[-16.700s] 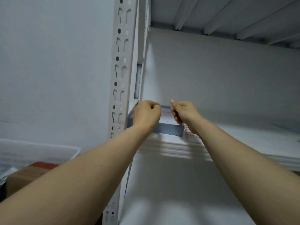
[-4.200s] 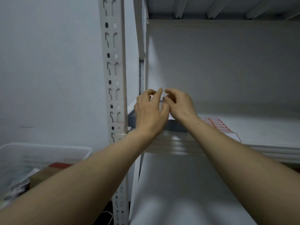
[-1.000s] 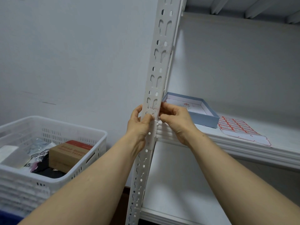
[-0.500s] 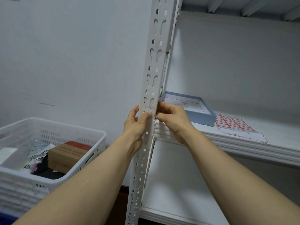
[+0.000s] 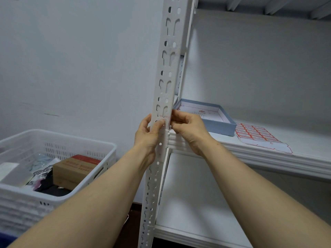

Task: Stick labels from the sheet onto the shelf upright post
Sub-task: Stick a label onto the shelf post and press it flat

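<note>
A pale grey wall backs a white metal shelving unit, seen from the head camera. The slotted upright post (image 5: 165, 97) runs up the middle, its top and foot cut off by the frame. Both hands meet on it at shelf height: the left hand (image 5: 147, 135) wraps the post's left edge, thumb pressed flat on its face; the right hand (image 5: 188, 127) pinches at the right edge, fingers curled tight. A small label (image 5: 167, 118) shows between them — faint red, hard to make out. The label sheet (image 5: 258, 136) lies on the shelf (image 5: 286, 158), beside a shallow blue box (image 5: 213, 120). A white basket (image 5: 53, 158) sits at left — contents partly hidden.
</note>
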### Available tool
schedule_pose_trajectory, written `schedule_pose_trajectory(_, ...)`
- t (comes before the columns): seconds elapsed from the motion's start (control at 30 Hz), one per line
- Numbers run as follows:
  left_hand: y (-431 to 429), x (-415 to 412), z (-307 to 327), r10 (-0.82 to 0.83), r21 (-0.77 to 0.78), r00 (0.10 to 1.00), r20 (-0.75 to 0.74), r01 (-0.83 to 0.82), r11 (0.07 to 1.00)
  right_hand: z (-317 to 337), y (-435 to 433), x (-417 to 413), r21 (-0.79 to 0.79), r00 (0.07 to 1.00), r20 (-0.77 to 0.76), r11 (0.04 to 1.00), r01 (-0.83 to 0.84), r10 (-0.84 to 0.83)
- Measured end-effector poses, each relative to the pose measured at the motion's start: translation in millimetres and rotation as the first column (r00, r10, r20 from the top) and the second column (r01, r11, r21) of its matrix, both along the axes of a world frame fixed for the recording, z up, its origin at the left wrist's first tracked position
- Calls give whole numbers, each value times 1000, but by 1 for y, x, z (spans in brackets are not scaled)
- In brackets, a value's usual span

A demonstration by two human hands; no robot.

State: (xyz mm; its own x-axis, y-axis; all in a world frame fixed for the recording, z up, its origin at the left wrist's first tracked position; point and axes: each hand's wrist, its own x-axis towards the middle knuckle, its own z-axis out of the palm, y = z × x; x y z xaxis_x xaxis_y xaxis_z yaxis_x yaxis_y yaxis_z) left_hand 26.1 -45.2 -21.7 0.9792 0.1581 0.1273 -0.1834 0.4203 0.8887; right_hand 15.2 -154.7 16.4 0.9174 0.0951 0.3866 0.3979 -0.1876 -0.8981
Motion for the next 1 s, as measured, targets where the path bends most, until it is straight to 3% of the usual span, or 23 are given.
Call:
schedule_pose_trajectory(0.3, 0, -4, 1, 31, 42, 998, 53, -33, 999, -1, 0, 0, 8, 1000, -10, 1000, -1, 1)
schedule_pose_trajectory(0.47, 8, -7, 3, 85, 235, 987, 133, -115, 965, -1, -1, -1, 9, 1000, -13, 1000, -16, 16)
schedule_pose_trajectory(0.6, 11, -6, 6, 105, 303, 980, 168, -153, 941, -1, 0, 0, 18, 1000, -11, 1000, -11, 11)
schedule_pose_trajectory(1.0, 16, -9, 8, 64, 327, 984, 165, -116, 938, -2, 1, 2, 14, 1000, -8, 1000, -1, 1)
